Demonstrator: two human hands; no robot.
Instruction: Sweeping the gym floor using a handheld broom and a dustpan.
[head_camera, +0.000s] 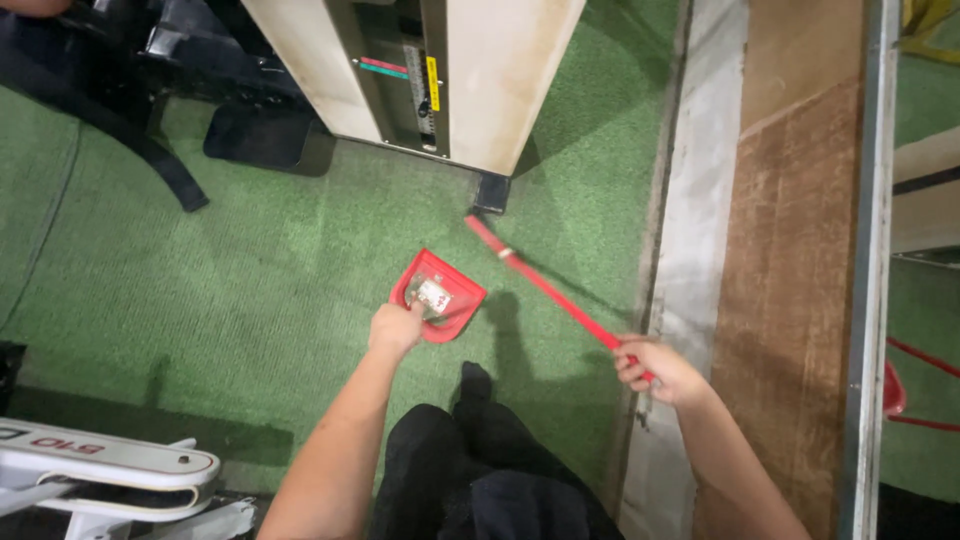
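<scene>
At frame centre, a person's left hand (396, 328) grips a red dustpan (438, 294) holding scraps on green turf (250, 280), while the right hand (655, 368) clasps a red broom handle (555, 293); sweeping appears mid-collection, demanding a steady pan.

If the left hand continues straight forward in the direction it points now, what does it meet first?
The left hand already grips the red dustpan, so that comes first. Beyond it lies green turf, then probably the beige machine base, though depth is hard to judge.

green turf floor (250, 270), grey kerb (690, 250)
</scene>
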